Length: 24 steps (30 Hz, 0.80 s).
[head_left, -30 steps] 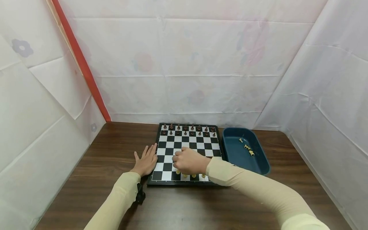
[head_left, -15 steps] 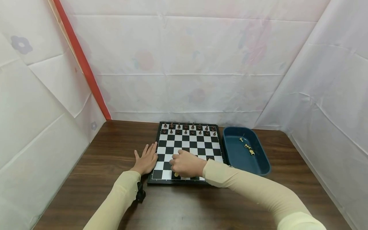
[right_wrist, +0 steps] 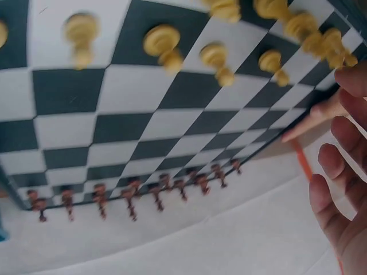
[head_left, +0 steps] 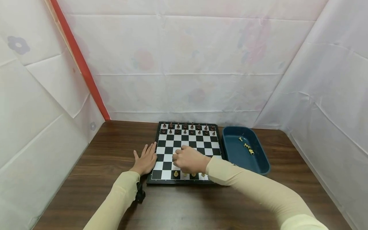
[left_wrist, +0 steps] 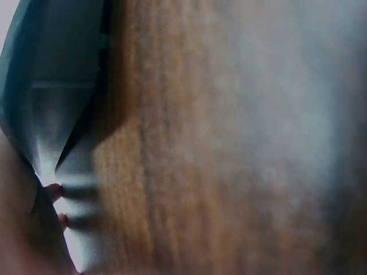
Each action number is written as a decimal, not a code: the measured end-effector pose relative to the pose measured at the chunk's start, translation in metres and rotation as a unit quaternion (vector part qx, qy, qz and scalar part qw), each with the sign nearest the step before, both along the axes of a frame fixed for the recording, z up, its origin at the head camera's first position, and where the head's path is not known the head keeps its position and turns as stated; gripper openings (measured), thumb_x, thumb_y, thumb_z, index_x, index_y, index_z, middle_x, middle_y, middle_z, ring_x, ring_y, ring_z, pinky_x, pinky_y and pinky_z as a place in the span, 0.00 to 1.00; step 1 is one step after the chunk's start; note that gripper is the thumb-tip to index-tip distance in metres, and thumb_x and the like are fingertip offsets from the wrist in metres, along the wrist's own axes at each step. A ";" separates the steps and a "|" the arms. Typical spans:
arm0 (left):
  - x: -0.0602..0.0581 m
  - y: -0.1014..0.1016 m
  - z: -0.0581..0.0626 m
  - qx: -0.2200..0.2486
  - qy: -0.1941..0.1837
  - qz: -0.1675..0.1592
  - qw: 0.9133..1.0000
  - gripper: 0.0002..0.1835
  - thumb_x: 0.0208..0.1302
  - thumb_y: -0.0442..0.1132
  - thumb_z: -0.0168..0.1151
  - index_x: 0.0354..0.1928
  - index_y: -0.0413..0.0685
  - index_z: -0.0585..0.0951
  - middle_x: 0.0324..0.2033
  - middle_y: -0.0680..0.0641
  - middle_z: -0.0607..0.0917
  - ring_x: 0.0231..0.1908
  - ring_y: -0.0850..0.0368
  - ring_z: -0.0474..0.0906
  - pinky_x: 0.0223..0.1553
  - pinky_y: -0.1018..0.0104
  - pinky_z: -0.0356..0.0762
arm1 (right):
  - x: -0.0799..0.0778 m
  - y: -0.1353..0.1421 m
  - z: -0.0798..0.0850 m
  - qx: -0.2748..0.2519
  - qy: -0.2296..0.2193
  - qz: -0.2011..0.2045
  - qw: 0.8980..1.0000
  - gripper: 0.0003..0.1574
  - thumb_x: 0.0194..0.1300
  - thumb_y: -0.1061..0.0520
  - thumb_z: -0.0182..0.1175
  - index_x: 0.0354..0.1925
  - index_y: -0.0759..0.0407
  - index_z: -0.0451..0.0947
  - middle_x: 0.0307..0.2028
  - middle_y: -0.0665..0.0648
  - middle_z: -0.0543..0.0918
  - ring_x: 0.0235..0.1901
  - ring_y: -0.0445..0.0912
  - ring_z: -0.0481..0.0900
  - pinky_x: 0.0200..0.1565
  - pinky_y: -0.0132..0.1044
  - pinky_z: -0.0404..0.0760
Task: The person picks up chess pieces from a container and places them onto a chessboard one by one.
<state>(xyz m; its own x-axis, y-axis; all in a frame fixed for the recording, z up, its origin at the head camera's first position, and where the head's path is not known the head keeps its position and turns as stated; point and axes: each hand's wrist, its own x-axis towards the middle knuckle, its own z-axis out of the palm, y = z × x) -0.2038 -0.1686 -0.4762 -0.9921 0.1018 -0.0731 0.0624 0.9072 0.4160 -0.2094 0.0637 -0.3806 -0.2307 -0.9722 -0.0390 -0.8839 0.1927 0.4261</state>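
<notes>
A black-and-white chessboard (head_left: 169,138) lies on the brown table. My left hand (head_left: 144,162) rests with spread fingers along its left edge. Over the near half of the board is my right hand (head_left: 191,159), its fingers bent and pointing left. In the right wrist view its fingers (right_wrist: 330,160) are loosely curved, with no piece visible in them. A yellow chess piece (head_left: 176,173) stands upright on the nearest row, just below the hand. More yellow pieces (right_wrist: 160,43) stand in two rows, partly hidden by the hand in the head view.
Dark brown chess pieces (head_left: 185,131) fill two rows at the board's far side. A blue tray (head_left: 260,163) sits right of the board, with several yellow pieces (head_left: 250,151) lying inside. White floral sheeting (head_left: 178,64) hangs behind and on both sides. The table (head_left: 115,147) extends around the board.
My right hand shifts slightly left and nearer, then back right and away, leaving the yellow piece upright in full view. My left hand stays at the board's edge.
</notes>
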 end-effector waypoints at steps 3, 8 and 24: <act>0.000 -0.001 0.000 -0.001 -0.001 -0.001 1.000 0.31 0.75 0.45 0.29 0.75 0.44 0.43 0.73 0.38 0.51 0.72 0.39 0.38 0.58 0.29 0.19 | -0.007 0.010 0.007 -0.010 0.005 -0.014 1.000 0.06 0.57 0.53 0.61 0.33 0.46 0.85 0.35 0.44 0.81 0.32 0.40 0.75 0.33 0.33 0.73; 0.001 -0.004 0.000 0.003 -0.003 -0.001 1.000 0.31 0.75 0.45 0.29 0.75 0.44 0.43 0.73 0.38 0.50 0.72 0.39 0.37 0.58 0.29 0.19 | -0.022 0.034 0.015 -0.035 0.001 -0.037 0.999 0.05 0.55 0.55 0.63 0.31 0.47 0.85 0.33 0.45 0.80 0.31 0.40 0.74 0.31 0.33 0.73; 0.001 -0.008 0.003 0.004 -0.007 0.005 1.000 0.31 0.75 0.44 0.28 0.75 0.44 0.43 0.73 0.38 0.50 0.72 0.38 0.38 0.58 0.29 0.18 | -0.074 0.134 0.025 -0.069 -0.017 -0.174 0.982 0.03 0.50 0.59 0.67 0.24 0.50 0.84 0.27 0.49 0.78 0.27 0.45 0.74 0.27 0.39 0.69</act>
<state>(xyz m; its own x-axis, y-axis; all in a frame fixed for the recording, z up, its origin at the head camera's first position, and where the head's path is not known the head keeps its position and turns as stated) -0.2028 -0.1768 -0.4736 -0.9920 0.0932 -0.0856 0.0484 0.9043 0.4241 -0.2836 0.1974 -0.3555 -0.5507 -0.8315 0.0734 -0.7678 0.5391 0.3461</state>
